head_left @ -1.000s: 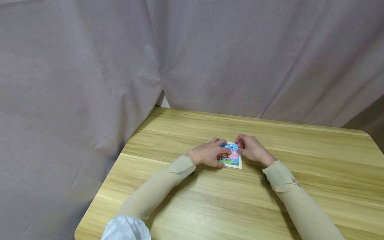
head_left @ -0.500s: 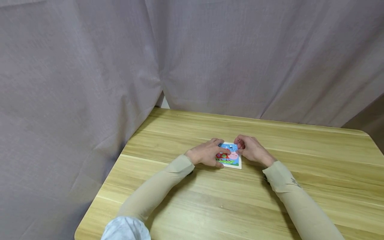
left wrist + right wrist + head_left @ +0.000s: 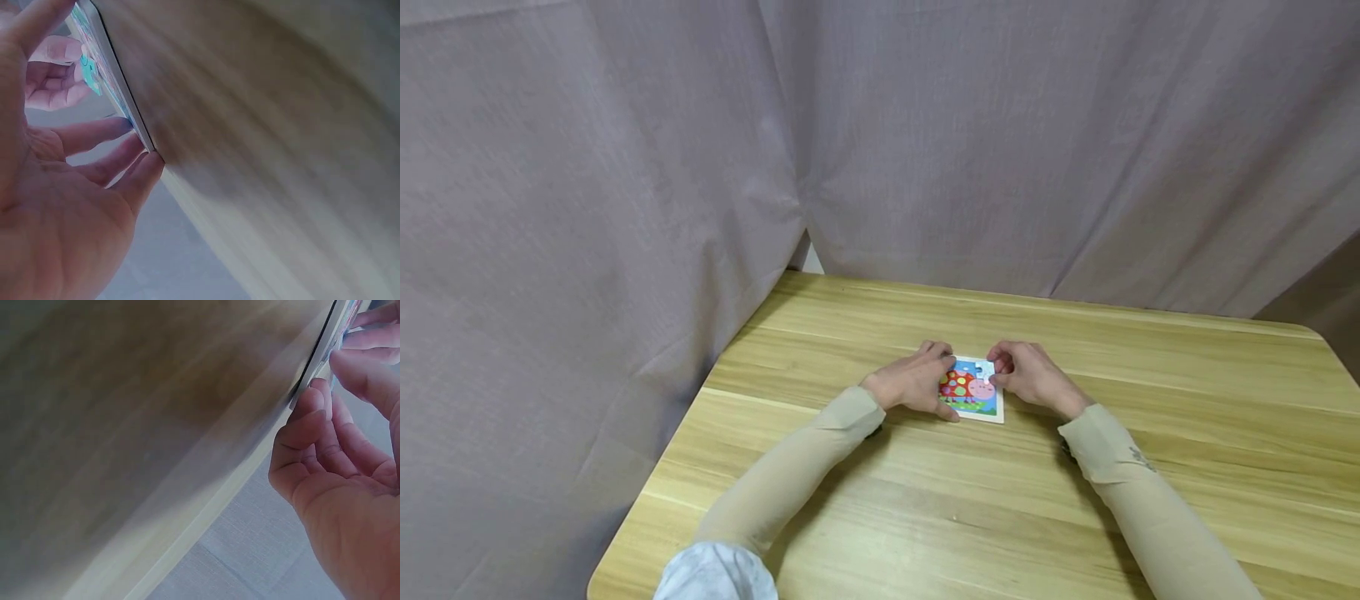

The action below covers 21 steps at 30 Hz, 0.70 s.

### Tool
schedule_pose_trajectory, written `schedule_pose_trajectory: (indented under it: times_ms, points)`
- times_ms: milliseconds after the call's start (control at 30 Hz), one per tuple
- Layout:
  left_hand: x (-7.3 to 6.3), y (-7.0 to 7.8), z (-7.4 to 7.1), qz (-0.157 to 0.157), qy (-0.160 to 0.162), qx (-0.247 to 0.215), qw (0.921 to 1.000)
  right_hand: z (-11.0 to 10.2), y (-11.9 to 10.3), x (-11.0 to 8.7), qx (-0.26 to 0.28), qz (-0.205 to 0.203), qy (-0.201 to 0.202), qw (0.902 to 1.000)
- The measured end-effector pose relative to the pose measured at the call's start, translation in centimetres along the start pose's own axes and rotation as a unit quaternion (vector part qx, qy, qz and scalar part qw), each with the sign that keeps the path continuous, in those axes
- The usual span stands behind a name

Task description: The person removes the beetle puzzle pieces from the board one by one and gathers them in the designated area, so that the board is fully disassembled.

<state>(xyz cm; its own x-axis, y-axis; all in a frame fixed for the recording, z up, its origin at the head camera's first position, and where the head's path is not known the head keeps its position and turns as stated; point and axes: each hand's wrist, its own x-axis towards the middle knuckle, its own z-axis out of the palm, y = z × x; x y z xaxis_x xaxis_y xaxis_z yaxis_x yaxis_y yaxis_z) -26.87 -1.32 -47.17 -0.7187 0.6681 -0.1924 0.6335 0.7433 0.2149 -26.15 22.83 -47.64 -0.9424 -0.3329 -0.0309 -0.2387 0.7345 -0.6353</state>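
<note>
A small square jigsaw puzzle (image 3: pixel 979 407) with a white border lies on the table, showing a pink pig and a red spotted shape. My left hand (image 3: pixel 913 383) holds its left side, thumb at the near edge and fingertips at the far edge. At the upper right corner, my right hand (image 3: pixel 1032 377) pinches a puzzle piece between thumb and fingers. That puzzle piece (image 3: pixel 90 74) looks blue-green and stands tilted up from the board in the left wrist view. Its spot looks pale in the head view. The right wrist view mostly hides the piece behind my fingers.
The wooden table (image 3: pixel 955 517) has a rounded left front corner. Grey-mauve curtains (image 3: pixel 925 150) hang behind it and along its left side. Both forearms, in beige sleeves, reach over the table from the front.
My left index finger has drawn back from the puzzle's middle to its far left corner, baring more of the picture. The corner piece under my right hand has turned from blue to pale.
</note>
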Motion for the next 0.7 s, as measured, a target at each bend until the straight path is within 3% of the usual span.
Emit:
schedule_pose_trajectory:
  times_ms: [700]
  points:
    - [0.2, 0.0, 0.1, -0.013, 0.004, -0.002, 0.9999, -1.7, 1.1, -2.5, -0.005, 0.007, 0.019, 0.9998]
